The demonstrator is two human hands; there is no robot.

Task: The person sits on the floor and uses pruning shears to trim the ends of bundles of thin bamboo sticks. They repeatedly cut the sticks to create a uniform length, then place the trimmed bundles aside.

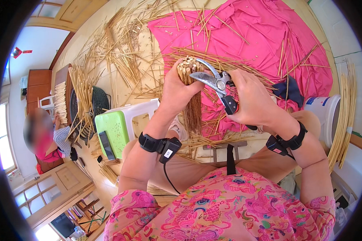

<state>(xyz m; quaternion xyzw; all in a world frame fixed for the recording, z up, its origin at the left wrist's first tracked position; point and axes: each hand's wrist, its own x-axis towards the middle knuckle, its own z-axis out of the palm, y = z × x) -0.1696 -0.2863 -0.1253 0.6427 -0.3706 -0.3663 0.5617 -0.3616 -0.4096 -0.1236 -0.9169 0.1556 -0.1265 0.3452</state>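
Observation:
My left hand (177, 90) is wrapped round a bundle of straw stalks (192, 110), its cut ends facing up and its thin brushy part hanging down. In my right hand (251, 96) is a pair of pruning shears (219, 83) with dark handles. The shears' jaws are apart, and the blades lie at the upper edge of the bundle, beside my left thumb. Whether a stalk sits between the blades I cannot tell. Both wrists wear black straps with small boxes.
A pink cloth (245, 36) strewn with loose stalks covers the floor ahead. A green-topped white stool (110, 132) stands left, near a basket of stalks (84, 104). A white bucket (321, 116) and long stalks (344, 116) are right. Another person (44, 136) sits far left.

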